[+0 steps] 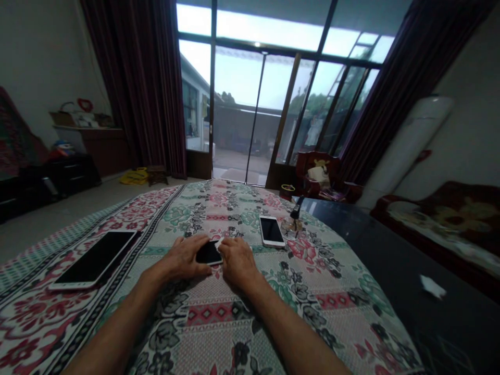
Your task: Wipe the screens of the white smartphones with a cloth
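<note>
A smartphone (208, 253) with a dark screen lies on the flowered tablecloth (273, 312), between my two hands. My left hand (185, 259) grips its left end, thumb along the near edge and fingers along the far one. Pinched in my right hand (239, 262) is a small white tissue (219, 245), pressed on the phone's right end, which the hand partly hides. To the right lies a white-framed smartphone (272, 231), screen up. Beside it stands a small glass jar (291, 226) with a dark brush (296, 209) in it. A white tablet (96, 260) lies at the left.
A crumpled white tissue (433, 286) lies on the glossy black surface (367, 245) at the right. Beyond the table stand a carved wooden chair (302, 167) and glass doors (250, 120). A wooden sofa (461, 208) is at the far right.
</note>
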`<control>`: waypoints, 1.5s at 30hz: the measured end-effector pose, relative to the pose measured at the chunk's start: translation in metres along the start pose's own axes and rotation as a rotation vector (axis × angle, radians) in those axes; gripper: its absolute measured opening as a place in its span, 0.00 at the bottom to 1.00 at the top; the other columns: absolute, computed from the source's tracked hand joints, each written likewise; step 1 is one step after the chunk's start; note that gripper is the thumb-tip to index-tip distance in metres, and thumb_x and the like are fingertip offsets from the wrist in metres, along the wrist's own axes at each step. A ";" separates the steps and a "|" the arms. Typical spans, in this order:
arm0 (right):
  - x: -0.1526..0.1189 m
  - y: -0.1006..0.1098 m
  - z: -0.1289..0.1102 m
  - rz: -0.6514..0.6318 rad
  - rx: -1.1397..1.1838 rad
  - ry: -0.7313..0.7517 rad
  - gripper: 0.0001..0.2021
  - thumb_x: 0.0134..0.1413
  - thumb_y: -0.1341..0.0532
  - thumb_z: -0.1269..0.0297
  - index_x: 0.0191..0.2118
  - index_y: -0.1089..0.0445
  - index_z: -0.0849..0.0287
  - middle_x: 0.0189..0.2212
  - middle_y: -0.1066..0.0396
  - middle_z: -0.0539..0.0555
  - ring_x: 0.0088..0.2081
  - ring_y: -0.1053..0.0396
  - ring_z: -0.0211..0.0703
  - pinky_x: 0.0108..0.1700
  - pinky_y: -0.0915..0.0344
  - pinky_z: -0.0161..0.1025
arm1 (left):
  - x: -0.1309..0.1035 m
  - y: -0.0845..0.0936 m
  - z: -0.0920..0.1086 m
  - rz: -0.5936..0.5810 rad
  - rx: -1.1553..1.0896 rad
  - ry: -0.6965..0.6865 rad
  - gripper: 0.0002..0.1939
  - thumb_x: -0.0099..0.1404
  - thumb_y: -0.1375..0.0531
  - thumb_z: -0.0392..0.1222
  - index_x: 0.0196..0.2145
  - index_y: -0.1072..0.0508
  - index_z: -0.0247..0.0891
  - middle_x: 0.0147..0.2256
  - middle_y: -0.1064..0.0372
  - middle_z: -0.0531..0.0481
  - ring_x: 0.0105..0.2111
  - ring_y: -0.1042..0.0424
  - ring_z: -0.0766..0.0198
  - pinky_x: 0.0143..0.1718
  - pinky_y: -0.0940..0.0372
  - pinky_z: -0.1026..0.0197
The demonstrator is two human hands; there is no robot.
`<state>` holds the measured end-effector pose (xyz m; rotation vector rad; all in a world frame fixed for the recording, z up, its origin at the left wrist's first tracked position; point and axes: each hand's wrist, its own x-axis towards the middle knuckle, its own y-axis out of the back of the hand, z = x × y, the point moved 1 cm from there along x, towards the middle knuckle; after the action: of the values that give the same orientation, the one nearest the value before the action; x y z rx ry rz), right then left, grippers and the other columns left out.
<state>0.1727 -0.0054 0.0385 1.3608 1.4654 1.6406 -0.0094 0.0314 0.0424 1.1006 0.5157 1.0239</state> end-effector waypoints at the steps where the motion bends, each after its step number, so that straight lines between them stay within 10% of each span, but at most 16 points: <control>1: 0.003 0.001 0.005 -0.009 -0.029 -0.041 0.11 0.60 0.47 0.71 0.39 0.27 0.57 0.42 0.27 0.54 0.43 0.36 0.45 0.46 0.42 0.39 | 0.002 -0.003 0.007 -0.012 0.028 -0.038 0.35 0.50 0.35 0.51 0.56 0.33 0.42 0.61 0.40 0.40 0.61 0.42 0.44 0.63 0.54 0.42; 20: -0.029 0.012 0.011 -0.135 -0.132 -0.088 0.12 0.58 0.46 0.75 0.44 0.29 0.62 0.42 0.29 0.60 0.45 0.36 0.49 0.47 0.43 0.42 | 0.025 -0.024 0.012 -0.010 -0.032 -0.100 0.31 0.51 0.35 0.49 0.52 0.31 0.39 0.55 0.32 0.39 0.55 0.34 0.45 0.56 0.42 0.49; 33: 0.007 0.000 0.028 -0.083 -0.114 -0.094 0.12 0.58 0.46 0.75 0.43 0.28 0.60 0.41 0.28 0.59 0.45 0.35 0.47 0.47 0.43 0.40 | 0.020 -0.018 0.005 -0.069 -0.113 -0.186 0.35 0.50 0.36 0.42 0.57 0.34 0.44 0.59 0.37 0.45 0.58 0.38 0.50 0.60 0.45 0.51; 45: -0.028 0.014 0.011 -0.133 -0.129 -0.098 0.14 0.56 0.47 0.77 0.43 0.28 0.62 0.42 0.29 0.60 0.45 0.36 0.49 0.46 0.42 0.40 | 0.022 -0.011 0.010 -0.078 -0.031 -0.218 0.23 0.52 0.38 0.43 0.47 0.28 0.41 0.43 0.27 0.47 0.43 0.31 0.52 0.48 0.39 0.55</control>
<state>0.1952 -0.0290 0.0413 1.2289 1.3395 1.5349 0.0137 0.0450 0.0391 1.1401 0.3631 0.8303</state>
